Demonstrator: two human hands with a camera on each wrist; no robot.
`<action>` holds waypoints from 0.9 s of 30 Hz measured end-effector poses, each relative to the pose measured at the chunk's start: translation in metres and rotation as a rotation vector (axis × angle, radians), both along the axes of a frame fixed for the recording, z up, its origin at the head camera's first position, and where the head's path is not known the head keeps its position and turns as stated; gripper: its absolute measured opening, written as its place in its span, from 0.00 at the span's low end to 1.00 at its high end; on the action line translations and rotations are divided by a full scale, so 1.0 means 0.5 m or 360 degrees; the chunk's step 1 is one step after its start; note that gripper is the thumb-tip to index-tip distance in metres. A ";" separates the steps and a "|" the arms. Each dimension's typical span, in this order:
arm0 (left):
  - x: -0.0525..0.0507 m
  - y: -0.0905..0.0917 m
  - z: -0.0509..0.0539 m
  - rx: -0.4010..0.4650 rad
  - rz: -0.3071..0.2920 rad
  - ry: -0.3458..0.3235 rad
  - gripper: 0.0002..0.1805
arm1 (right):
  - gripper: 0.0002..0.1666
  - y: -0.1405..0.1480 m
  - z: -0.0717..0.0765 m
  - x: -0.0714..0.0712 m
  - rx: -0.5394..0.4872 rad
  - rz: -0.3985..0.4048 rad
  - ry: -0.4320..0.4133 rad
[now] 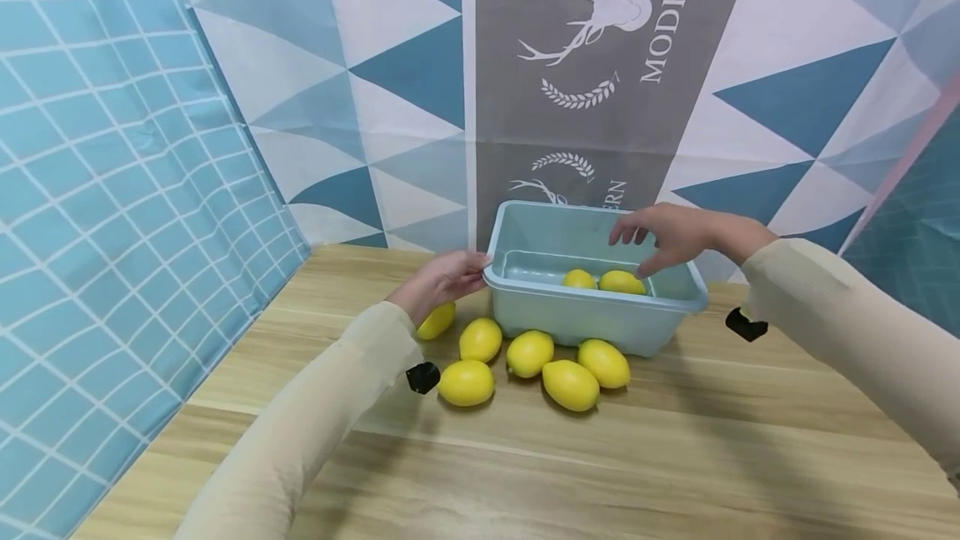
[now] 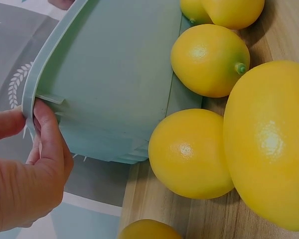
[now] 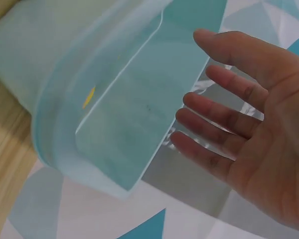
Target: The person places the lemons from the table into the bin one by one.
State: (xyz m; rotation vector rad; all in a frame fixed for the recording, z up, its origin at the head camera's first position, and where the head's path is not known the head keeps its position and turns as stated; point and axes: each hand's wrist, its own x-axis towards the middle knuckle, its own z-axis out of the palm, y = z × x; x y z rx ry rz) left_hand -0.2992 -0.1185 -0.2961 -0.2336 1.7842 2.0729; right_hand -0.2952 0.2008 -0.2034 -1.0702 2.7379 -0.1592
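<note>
A pale blue-green plastic tub (image 1: 585,317) stands at the back of the table with two lemons (image 1: 622,282) visible inside. My left hand (image 1: 448,275) pinches the tub's rim at its left corner; in the left wrist view the thumb and the fingers (image 2: 50,132) lie on either side of that rim. Over the tub's right part hovers my right hand (image 1: 663,233), its fingers spread and holding nothing. Several yellow lemons (image 1: 571,385) lie on the table along the tub's front, and one lemon (image 1: 437,321) is partly hidden behind the left hand.
The wood-grain table (image 1: 525,473) reaches forward to a patterned cloth (image 1: 405,107) with triangles and a deer head, directly behind the tub. A blue gridded cloth (image 1: 112,148) hangs along the left edge. Both sleeves carry a small black device (image 1: 746,324) at the wrist.
</note>
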 end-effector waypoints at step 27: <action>-0.005 -0.002 0.001 -0.0064 -0.0058 0.0026 0.23 | 0.31 -0.038 -0.018 0.166 -0.0229 0.0136 0.0309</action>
